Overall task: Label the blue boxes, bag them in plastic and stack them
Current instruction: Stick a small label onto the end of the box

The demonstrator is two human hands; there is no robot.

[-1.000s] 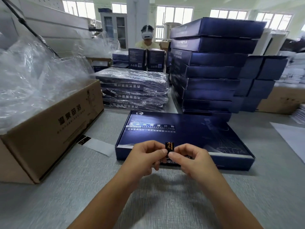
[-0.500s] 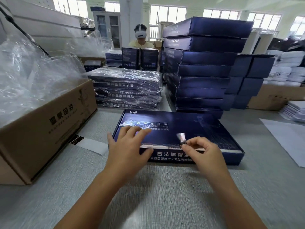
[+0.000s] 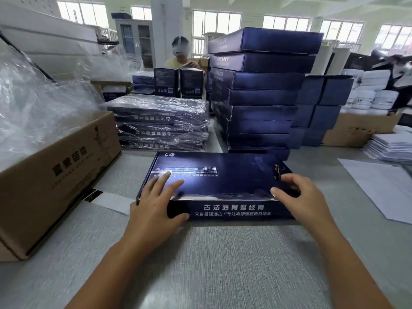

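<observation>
Fingers (image 3: 162,182) of the left hand (image 3: 156,206) lie spread flat on the blue box (image 3: 223,181); the right hand (image 3: 305,197) curls its fingers over the lid's 4 o'clock corner. It rests on the counter (image 3: 223,253), with the bagged stack (image 3: 160,121) at 11 o'clock.

From the box (image 3: 234,181) on the table (image 3: 223,253), a bagged stack (image 3: 162,123) stands at 11 o'clock, an unbagged stack (image 3: 260,97) at 1 o'clock and a carton (image 3: 55,175) at 9 o'clock.
</observation>
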